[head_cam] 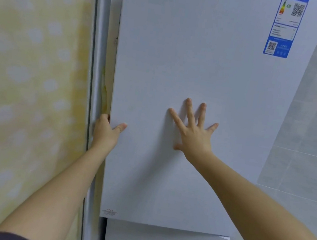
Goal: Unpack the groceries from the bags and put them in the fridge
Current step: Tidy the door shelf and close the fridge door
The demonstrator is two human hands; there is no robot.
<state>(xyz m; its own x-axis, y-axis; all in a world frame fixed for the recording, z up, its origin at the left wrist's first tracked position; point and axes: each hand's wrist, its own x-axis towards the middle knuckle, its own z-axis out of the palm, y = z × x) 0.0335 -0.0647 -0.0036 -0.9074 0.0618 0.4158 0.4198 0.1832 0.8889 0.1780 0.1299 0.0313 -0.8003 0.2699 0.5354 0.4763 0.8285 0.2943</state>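
Looks down two bare forearms at a tall white fridge door (181,62) filling the centre of the view. Shows the left hand (105,131) at 8 o'clock from the door's middle, gripping the door's left edge: fingers hooked round the edge and hidden behind it, thumb (121,127) lying on the front face. Shows the right hand (194,134) just below centre, at 5 o'clock, palm toward the door, fingers (190,112) straight and spread wide, tips touching the white surface. Places a blue energy label (287,26) with QR codes at 1 o'clock, near the door's top right corner. Shows a white lower door (158,238) at 6 o'clock, its top edge slightly out of line with the door above. Has a pale yellow patterned curtain (27,82) at 9 o'clock, a silvery upright frame (99,51) between it and the fridge, and a grey tiled wall (312,140) at 3 o'clock. Catches dark sleeves (11,237) at both bottom corners.
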